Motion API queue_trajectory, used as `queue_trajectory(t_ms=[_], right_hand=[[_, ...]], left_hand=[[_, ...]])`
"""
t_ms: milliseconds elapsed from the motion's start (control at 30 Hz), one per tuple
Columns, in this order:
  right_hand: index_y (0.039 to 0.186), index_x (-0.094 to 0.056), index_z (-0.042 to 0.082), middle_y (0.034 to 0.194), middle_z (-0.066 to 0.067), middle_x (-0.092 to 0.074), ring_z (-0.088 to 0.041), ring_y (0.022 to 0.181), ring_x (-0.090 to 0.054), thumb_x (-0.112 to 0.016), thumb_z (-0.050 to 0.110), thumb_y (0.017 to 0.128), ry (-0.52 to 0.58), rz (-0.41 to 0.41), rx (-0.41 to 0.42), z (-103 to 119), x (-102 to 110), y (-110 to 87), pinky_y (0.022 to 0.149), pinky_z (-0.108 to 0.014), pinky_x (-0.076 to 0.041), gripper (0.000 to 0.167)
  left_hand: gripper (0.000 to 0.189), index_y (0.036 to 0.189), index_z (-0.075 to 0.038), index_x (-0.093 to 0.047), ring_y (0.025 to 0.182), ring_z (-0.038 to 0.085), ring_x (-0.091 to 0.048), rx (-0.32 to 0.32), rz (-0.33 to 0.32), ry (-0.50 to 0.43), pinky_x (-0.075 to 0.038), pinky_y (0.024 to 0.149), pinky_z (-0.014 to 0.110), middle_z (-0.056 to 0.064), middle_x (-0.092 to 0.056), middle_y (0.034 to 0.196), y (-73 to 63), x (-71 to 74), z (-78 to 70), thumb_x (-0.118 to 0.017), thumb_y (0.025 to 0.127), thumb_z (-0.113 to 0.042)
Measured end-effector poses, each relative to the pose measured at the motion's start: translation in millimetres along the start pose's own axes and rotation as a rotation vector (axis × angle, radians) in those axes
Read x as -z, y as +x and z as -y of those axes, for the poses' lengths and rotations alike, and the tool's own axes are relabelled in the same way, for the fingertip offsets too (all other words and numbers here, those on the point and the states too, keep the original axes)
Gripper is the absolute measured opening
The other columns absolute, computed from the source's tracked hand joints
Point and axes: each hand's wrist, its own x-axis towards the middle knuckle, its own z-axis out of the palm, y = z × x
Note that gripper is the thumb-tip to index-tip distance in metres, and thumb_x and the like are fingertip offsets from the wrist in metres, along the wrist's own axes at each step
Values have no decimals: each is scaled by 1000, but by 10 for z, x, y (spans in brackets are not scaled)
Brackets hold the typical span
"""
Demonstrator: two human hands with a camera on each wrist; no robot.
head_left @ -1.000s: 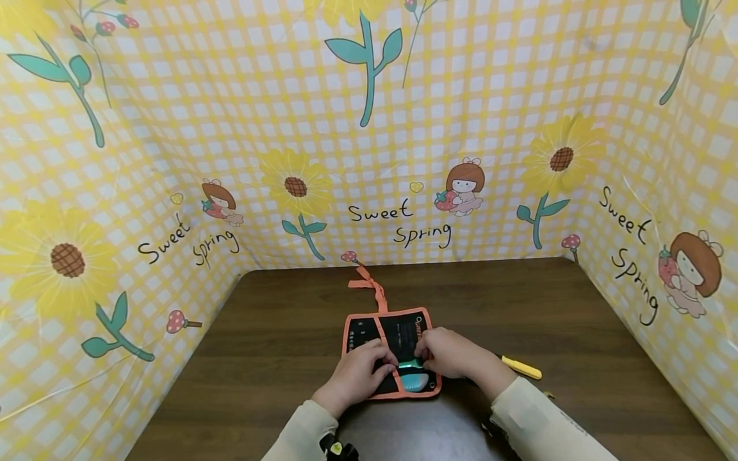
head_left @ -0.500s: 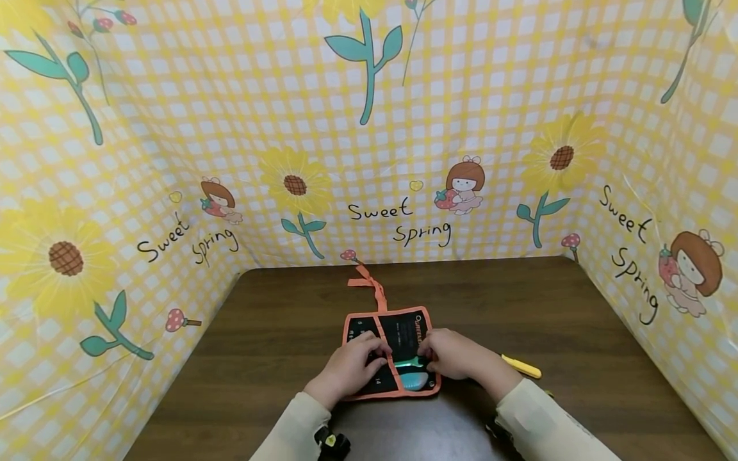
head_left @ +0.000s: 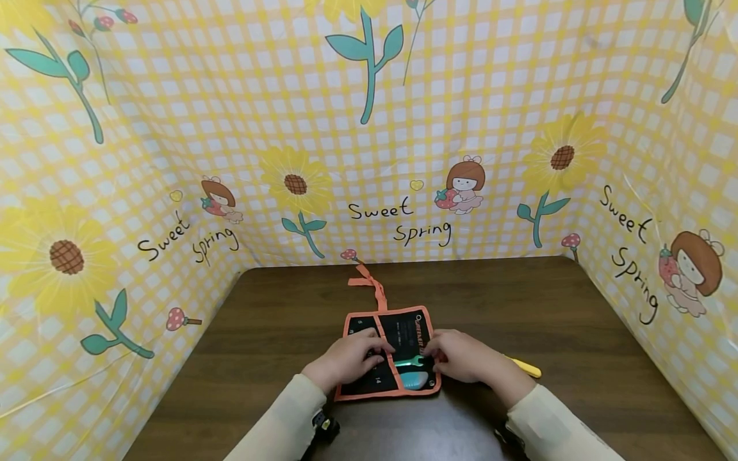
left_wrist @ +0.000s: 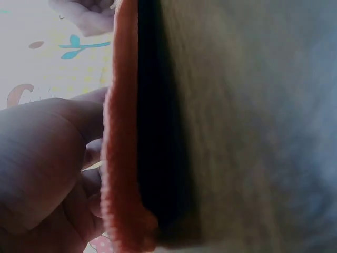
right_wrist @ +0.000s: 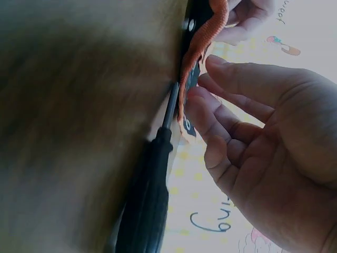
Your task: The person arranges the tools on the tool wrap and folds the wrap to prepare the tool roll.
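One blue handle [head_left: 414,381] at the near end of the pouch [head_left: 400,333]. Beyond, a green wrench [head_left: 410,362] tucked in: looks light, stiff and slippery, best pinched at its free end. Left hand [head_left: 348,360] over the pouch, right hand [head_left: 461,355] beside the wrench: fingers parted from thumbs.

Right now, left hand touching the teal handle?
Apart: the head view shows black fabric and orange trim between the left hand and teal handle.

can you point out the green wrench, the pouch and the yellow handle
Green wrench [head_left: 409,363]: head view, on its shaft near the forked end.
Pouch [head_left: 408,344]: head view, on the black fabric above the wrench.
Yellow handle [head_left: 528,367]: head view, mid-length on its visible part.
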Motion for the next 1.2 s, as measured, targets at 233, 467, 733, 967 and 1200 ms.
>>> queue_trajectory(t_ms=[233,467,733,967,1200], right_hand=[[114,-78,9,97,4,-62,-10,86,-62,-77,5,93,36,-74,-25,-142,61,-199,77,-34,-55,21],[117,-77,8,94,7,-60,-5,79,-55,-76,6,95,71,-140,-93,-322,177,-431,70,-30,-50,22],[112,-76,8,92,8,-62,-4,81,-57,-79,6,93,83,-239,-124,-528,268,-694,71,-29,-51,19],[110,-76,10,90,10,-61,-5,79,-55,-81,9,91,79,-273,-173,-683,301,-859,70,-29,-49,20],[110,-76,10,97,5,-66,-7,82,-59,-82,11,92,97,-251,-236,-811,355,-996,72,-31,-51,19]], left_hand=[[18,120,-37,-74,90,2,-57,9,18,-43,-53,82,31,-15,-60,106,66,1,29,-67,105,-30],[4,104,-35,-67,80,4,-54,10,-17,-57,-49,75,29,-16,-55,93,107,-66,70,-70,103,-33],[11,97,-37,-62,79,6,-54,41,-28,-79,-48,75,31,-16,-54,90,83,-128,72,-71,102,-34],[11,98,-37,-60,80,6,-54,26,-49,-70,-49,76,31,-16,-54,92,86,-154,66,-69,104,-34],[10,99,-38,-61,82,6,-55,29,-79,-84,-50,78,32,-17,-55,94,84,-159,49,-69,104,-34]])
